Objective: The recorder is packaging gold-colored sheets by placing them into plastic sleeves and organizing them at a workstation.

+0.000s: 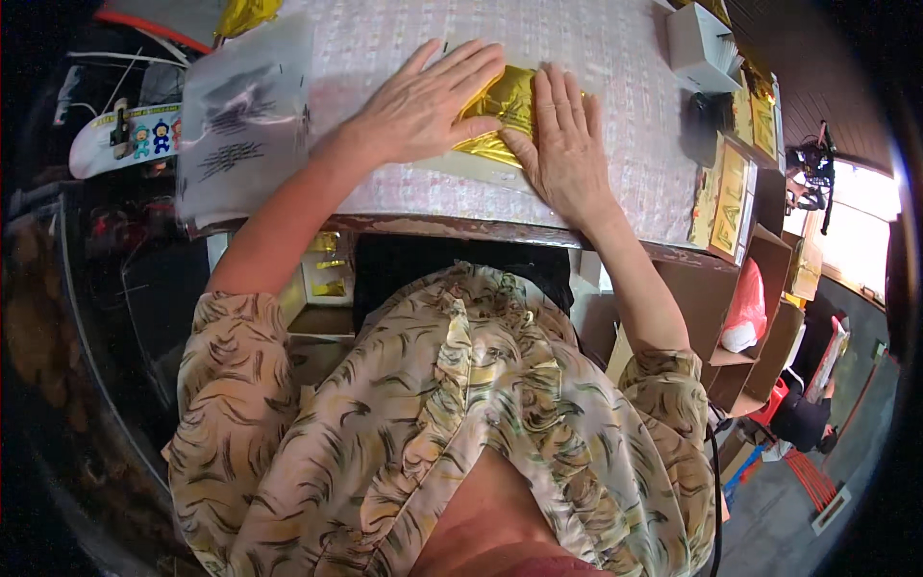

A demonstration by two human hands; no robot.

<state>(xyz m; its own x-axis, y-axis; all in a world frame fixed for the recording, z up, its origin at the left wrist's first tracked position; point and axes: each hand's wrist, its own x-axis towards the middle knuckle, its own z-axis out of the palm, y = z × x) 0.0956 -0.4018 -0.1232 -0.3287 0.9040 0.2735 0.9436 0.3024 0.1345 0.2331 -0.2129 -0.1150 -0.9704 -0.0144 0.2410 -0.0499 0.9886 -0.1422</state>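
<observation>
A crinkled piece of shiny gold foil (510,101) lies on the table between my two hands. My left hand (423,106) rests flat across its left side, fingers stretched toward the far right and thumb on the foil. From the right, my right hand (567,144) presses flat on it, fingers pointing away from me and thumb near the left thumb. Neither hand grips anything. The foil's outer edges are partly hidden under my palms and fingers. A paler sheet edge shows beneath the foil, and I cannot make out what it is.
The table (385,202) has a pale patterned cover. A clear plastic sheet or bag (240,125) lies at its left. More gold foil (248,14) sits far left. A white box (702,48) stands far right, a gold-printed box (726,197) nearer. Cardboard boxes (697,298) stand below.
</observation>
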